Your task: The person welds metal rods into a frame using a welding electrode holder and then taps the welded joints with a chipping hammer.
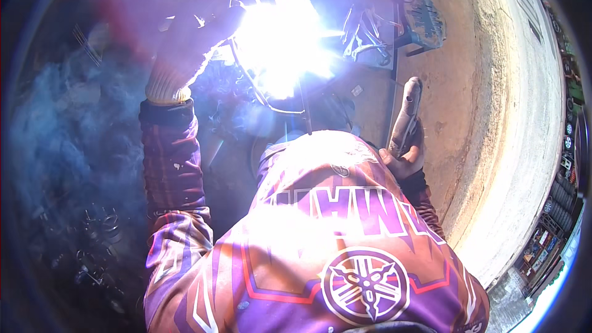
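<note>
A blinding white-blue welding arc (280,46) glares at the top centre and washes out what lies around it. Curved thin metal edges (271,110) show just below the glare. My left hand, in a glove with a cream knitted cuff (168,89), reaches up beside the arc on its left; haze and glare hide its fingers and anything in them. Bare, my right hand (407,159) is wrapped round a brown tube-shaped tool handle (407,108), held upright to the right of the arc. Whether this handle connects to anything at the arc cannot be seen.
Bluish smoke (68,105) drifts on the left. Dark metal parts (102,234) lie low on that side. A worn blue stool (425,21) stands at the upper right, on brown ground beside a pale strip (524,148). Several tyres (558,203) line the far right edge.
</note>
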Demonstrator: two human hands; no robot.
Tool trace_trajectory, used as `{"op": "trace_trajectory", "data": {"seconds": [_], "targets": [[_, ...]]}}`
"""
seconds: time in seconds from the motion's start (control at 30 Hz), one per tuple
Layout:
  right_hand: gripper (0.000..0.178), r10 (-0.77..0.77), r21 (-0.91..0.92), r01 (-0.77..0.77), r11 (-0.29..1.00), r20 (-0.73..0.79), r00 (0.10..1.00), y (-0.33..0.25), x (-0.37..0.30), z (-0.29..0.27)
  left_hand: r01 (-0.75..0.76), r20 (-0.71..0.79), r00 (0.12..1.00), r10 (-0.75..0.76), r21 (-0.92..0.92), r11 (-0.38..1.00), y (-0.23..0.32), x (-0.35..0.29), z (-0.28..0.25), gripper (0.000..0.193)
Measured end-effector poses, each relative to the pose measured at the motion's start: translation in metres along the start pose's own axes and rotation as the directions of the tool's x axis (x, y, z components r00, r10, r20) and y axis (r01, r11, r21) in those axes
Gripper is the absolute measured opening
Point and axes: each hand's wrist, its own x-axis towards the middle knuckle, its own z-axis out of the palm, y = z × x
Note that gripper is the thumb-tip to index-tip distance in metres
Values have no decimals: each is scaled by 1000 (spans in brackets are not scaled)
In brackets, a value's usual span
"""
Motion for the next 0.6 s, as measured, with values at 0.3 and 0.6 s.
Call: {"op": "trace_trajectory", "data": {"seconds": [0.3, 0.6], "targets": [[83, -109, 132, 110, 985, -15, 994, 22, -2, 0, -21, -22, 999, 23, 90, 996, 1, -1, 11, 44], [94, 14, 52, -11, 999, -65, 998, 25, -1, 3, -14, -87, 995, 39, 269, 963, 7, -8, 16, 43]]}}
